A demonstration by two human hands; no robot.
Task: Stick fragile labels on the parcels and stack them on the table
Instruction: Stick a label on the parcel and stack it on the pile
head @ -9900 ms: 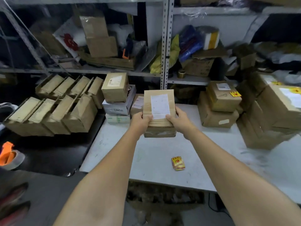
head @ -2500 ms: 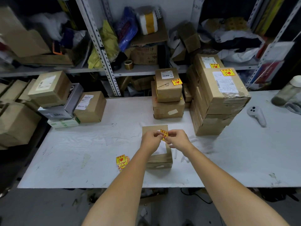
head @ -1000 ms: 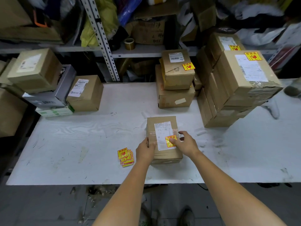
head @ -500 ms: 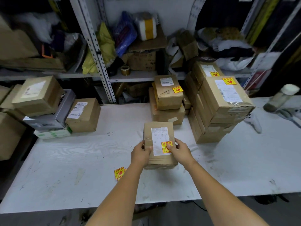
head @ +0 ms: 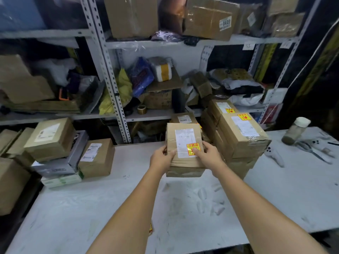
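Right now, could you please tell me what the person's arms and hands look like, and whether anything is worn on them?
The left hand and right hand are bare: no gloves, and no rings that I can see. Both forearms are bare too, with no sleeves, watch or wristband in view. The upper arms lie outside the picture.

lighting: dim indoor, diffuse, from above; white scuffed table top (head: pixel 183 208) is the brightest surface. shadows: deep in the bays of the grey perforated metal shelving (head: pixel 108 79) and along the right edge. glare: faint sheen on clear tape (head: pixel 256 138) of large brown cardboard box (head: pixel 227 136). focus: soft overall; print on held brown cardboard parcel (head: pixel 184 142) smeared. distortion: shelf uprights bow towards the edges.
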